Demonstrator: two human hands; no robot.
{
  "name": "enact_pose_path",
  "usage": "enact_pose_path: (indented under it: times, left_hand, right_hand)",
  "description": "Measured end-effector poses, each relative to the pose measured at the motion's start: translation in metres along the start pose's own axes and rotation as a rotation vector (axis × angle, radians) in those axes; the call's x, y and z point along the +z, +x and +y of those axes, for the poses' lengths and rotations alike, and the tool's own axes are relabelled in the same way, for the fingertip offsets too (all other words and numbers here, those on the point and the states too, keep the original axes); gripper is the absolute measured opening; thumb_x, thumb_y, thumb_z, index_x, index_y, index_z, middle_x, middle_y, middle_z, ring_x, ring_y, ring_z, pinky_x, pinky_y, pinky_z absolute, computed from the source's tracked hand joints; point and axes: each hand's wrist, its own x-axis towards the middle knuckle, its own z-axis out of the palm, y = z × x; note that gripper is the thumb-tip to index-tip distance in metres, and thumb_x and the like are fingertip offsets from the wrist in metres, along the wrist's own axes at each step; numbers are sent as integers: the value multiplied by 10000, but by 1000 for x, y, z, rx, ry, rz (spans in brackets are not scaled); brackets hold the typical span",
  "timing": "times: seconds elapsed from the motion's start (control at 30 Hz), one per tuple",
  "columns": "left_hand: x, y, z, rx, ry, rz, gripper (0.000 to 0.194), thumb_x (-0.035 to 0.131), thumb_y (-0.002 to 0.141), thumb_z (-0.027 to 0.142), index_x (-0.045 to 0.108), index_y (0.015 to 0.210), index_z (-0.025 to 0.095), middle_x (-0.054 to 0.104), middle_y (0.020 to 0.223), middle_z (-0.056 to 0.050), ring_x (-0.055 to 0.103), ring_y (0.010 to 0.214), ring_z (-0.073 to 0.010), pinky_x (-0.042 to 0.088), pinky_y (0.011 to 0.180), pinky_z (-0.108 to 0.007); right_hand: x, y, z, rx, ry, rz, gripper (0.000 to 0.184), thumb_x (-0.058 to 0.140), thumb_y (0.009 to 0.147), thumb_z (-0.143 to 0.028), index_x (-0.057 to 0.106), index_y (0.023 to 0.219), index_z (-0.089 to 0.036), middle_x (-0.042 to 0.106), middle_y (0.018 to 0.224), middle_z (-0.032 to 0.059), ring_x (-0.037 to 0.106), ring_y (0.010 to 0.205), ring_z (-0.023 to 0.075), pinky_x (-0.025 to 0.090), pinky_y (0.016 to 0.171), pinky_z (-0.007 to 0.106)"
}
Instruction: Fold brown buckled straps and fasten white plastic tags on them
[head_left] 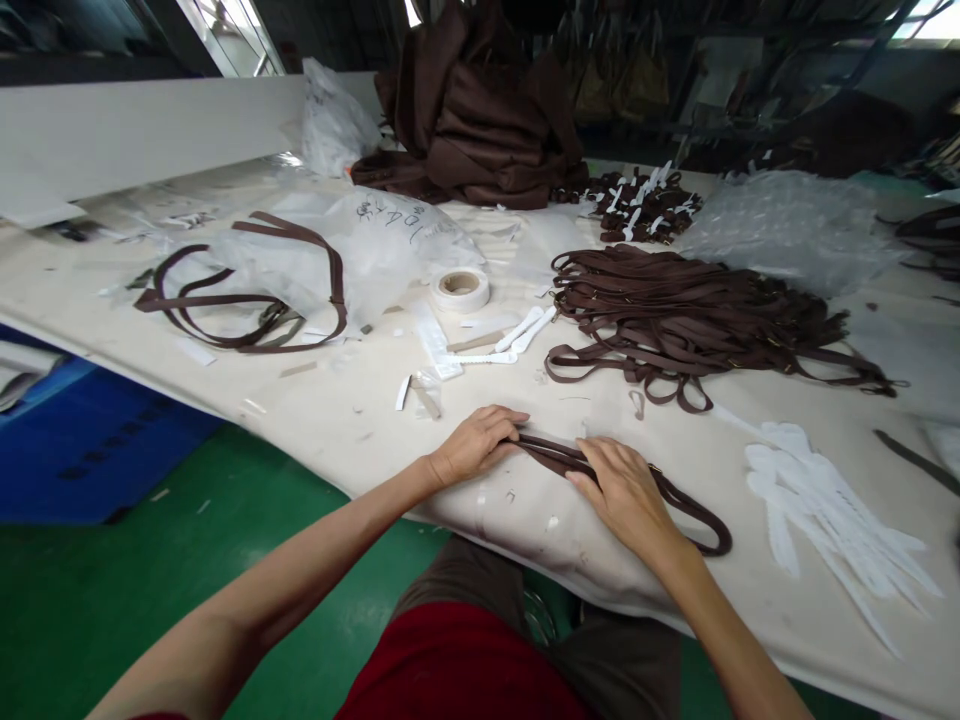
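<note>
A folded dark brown strap (553, 456) lies along the front of the table between my hands. At its left end, my left hand (480, 440) is closed with the fingers pinching it. My right hand (621, 488) rests over the strap's middle, fingers bent around it and thumb on the near side. Past the right hand, the strap continues to a rounded loop near the table edge. Beyond it lies a large pile of similar brown straps (697, 310) with small metal fittings. White paper-like strips (825, 510) are heaped to the right.
A roll of white tape (460, 288) stands mid-table beside loose white strips (517, 335). Looped straps (337, 280) lie on clear plastic at left. Brown fabric (487, 110) is heaped behind, with bubble wrap (795, 225) at right. A blue bin (112, 440) sits below the table.
</note>
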Motion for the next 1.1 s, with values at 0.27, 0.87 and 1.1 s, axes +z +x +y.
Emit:
enact_pose_path:
  times: [0.27, 0.87, 1.1]
  left_hand:
    - [8, -4, -2, -55, -33, -3, 135, 530, 973, 292, 605, 904, 202, 705, 1195, -83, 583, 1181, -234, 477, 1017, -422]
    - [-3, -13, -10, -84, -152, 5, 174, 546, 962, 353, 587, 1002, 189, 689, 1140, -130, 626, 1092, -224, 522, 950, -398]
    - [-1, -5, -11, -68, -53, -15, 252, 457, 996, 273, 610, 1177, 186, 670, 1010, -85, 620, 952, -204, 526, 889, -355]
  right_hand:
    - [14, 5, 1, 47, -39, 23, 205, 502, 991, -221, 667, 871, -207, 639, 863, 61, 566, 862, 221, 421, 775, 337]
    - [3, -15, 9, -15, -17, -48, 224, 533, 980, -343, 649, 1114, -206, 627, 1020, 99, 550, 951, 257, 411, 811, 389]
    - [-14, -14, 6, 21, -85, -172, 179, 544, 980, -272, 651, 1107, -205, 624, 1029, 84, 543, 977, 242, 395, 842, 368]
